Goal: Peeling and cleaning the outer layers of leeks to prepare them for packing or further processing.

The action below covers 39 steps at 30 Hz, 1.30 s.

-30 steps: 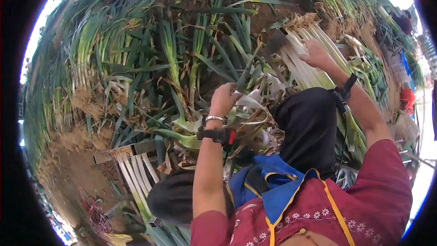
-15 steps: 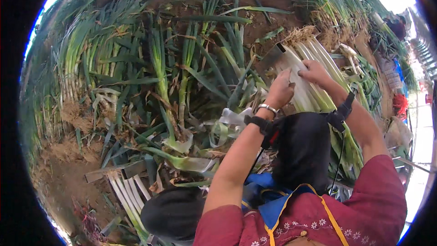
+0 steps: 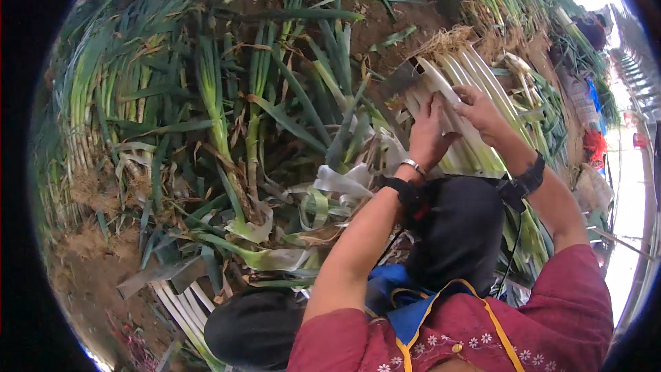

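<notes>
Nearest is a maroon shirt (image 3: 568, 289) with small white flowers, a blue apron (image 3: 410, 317) edged in yellow over its front. The dark left knee (image 3: 255, 331) is bent at lower left; the right knee (image 3: 461, 227) stands nearer the hands. Beside the left knee, white stalks (image 3: 182, 310) slant beneath a grey strip (image 3: 155, 275).

Beyond the right knee, both hands are on the leeks (image 3: 492, 86), which lie side by side, roots (image 3: 444, 41) pointing away. The left hand (image 3: 432, 134), a bracelet (image 3: 413, 165) at its wrist, has its fingers stretched close together along a pale stalk, thumb apart. The right hand (image 3: 483, 117) is curled narrow just beside it, fingertips at the same stalk. Whether either grips it, I cannot tell.

A grey plate (image 3: 399, 77) sits left of the roots. Pale peelings (image 3: 344, 182) lie left of the left hand. Farther off, green onions (image 3: 117, 96) lie on soil (image 3: 89, 282) at left, with another heap (image 3: 496, 0) at upper right.
</notes>
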Tool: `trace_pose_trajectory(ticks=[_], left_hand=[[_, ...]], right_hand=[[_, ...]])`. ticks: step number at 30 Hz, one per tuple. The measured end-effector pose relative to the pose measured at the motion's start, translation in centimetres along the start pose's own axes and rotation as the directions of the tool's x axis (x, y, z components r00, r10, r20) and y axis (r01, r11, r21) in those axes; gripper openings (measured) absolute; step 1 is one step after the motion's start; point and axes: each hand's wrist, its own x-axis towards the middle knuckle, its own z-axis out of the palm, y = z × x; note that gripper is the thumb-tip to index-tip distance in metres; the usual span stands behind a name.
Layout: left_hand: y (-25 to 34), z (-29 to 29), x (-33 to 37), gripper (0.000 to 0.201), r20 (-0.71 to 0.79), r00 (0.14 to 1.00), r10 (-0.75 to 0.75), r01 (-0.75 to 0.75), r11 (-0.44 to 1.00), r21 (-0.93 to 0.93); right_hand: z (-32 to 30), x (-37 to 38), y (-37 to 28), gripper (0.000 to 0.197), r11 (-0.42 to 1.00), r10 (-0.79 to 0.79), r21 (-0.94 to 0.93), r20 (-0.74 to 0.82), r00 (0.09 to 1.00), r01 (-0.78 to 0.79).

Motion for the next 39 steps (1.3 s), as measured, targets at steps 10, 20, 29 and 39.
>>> trace_pose_trajectory(ticks=[10,20,29,39], left_hand=[[0.8,0.2,0.4,0.099,-0.022,0.996,-0.081,0.082,0.996,0.031],[2.1,1.0,0.5,0.101,-0.064,0.987,-0.146,0.146,0.989,0.004],[1.8,1.8,0.2,0.099,-0.078,0.982,-0.174,0.176,0.984,0.017],[2.0,0.5,1.3,0.108,-0.096,0.989,-0.109,0.123,0.979,0.164]], right_hand=[[-5.5,-7.7,0.0,0.058,0.915,0.168,-0.396,0.197,0.966,-0.079],[-5.7,-9.8,2.3,0.034,0.902,0.182,-0.393,-0.027,0.983,-0.177],[-4.6,-9.4,4.5,0.045,0.939,0.248,-0.214,-0.124,0.961,-0.270],[-5.1,-9.5,4.3,0.044,0.943,0.320,-0.086,-0.050,0.946,-0.323]])
